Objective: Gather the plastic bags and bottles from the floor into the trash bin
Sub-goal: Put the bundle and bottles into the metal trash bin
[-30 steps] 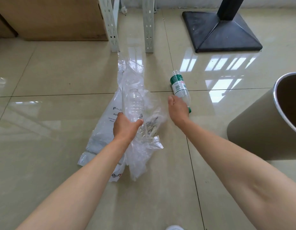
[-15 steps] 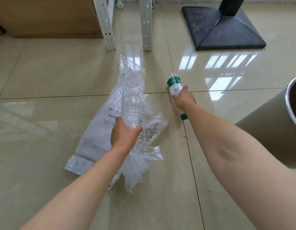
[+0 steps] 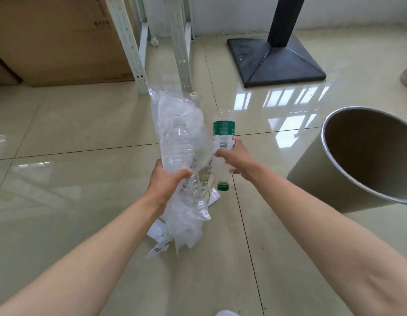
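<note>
Clear plastic bags [image 3: 175, 124] and a clear bottle [image 3: 179, 147] are being clenched in the left hand [image 3: 167, 183]; the right hand [image 3: 234, 157] is gripping a green-labelled bottle [image 3: 223, 142] — cap down — left of the open trash bin [image 3: 312, 176].

Both bare forearms reach forward from the lower corners and converge toward the centre, the two hands close together but apart. Left hand [image 3: 167, 182]: fingers curled closed around a bundle of clear plastic bags [image 3: 178, 142] with a clear bottle [image 3: 182, 151] among them, thumb across the front, back of the hand toward the camera. Right hand [image 3: 235, 157]: clenched around a green-labelled bottle [image 3: 223, 137] held cap-down, wrist straight
</note>
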Tool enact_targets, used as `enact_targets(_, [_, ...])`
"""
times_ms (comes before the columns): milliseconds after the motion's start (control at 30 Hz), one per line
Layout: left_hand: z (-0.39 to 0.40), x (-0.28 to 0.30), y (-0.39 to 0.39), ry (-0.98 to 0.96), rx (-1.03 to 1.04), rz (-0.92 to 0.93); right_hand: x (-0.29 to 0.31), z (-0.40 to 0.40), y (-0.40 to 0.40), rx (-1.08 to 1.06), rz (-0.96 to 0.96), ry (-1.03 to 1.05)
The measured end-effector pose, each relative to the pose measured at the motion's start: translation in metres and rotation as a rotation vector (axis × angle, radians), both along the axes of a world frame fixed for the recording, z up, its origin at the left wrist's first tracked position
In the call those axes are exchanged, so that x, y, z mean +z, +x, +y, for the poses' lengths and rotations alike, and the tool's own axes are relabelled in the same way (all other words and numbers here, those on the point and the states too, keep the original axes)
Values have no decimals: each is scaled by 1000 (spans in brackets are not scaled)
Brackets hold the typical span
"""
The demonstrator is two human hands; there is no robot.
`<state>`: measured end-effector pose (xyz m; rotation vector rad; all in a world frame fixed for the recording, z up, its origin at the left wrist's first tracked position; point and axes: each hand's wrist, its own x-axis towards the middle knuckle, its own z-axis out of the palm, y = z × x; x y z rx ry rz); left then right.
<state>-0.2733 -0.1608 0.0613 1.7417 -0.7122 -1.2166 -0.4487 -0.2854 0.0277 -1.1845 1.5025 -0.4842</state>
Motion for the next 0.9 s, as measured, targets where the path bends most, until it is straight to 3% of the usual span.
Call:
enact_targets(333, [5,141,-68,-274,-237,117,137,38,-47,-112,-281,-153])
enact_targets(700, [4,270,-157,-471,-410,170,298,62,-157,-109,-323,-370])
enact_targets(900, [-19,295,-243,-535,-546,235,338,60,-252,-222,-270,-530])
